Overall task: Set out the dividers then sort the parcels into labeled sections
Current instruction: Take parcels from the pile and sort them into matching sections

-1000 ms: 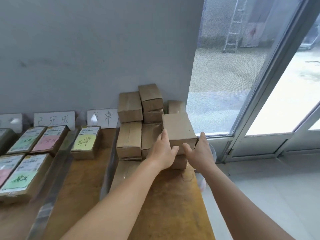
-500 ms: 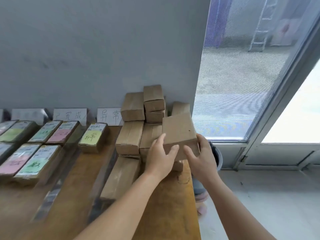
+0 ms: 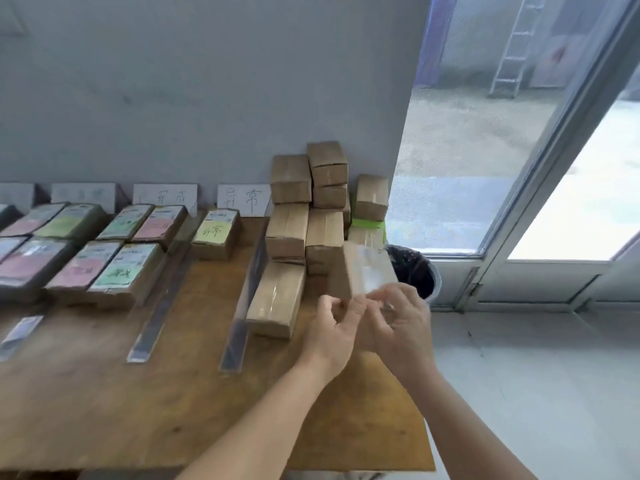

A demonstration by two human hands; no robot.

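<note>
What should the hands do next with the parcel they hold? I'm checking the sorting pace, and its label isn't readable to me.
Probably turn the parcel label side up and read it. Both the left hand and the right hand grip it tilted and blurred above the table, so its section cannot be told yet; the sorted parcels lie label-up between the dividers.

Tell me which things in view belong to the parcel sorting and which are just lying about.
Part of the job:
- parcel held in both hands, left hand, right hand
- unsorted brown stack
- clear dividers
- section signs
- sorted labelled parcels

Just lying about:
- black-lined bin beside the table
- ladder outside the window
</note>
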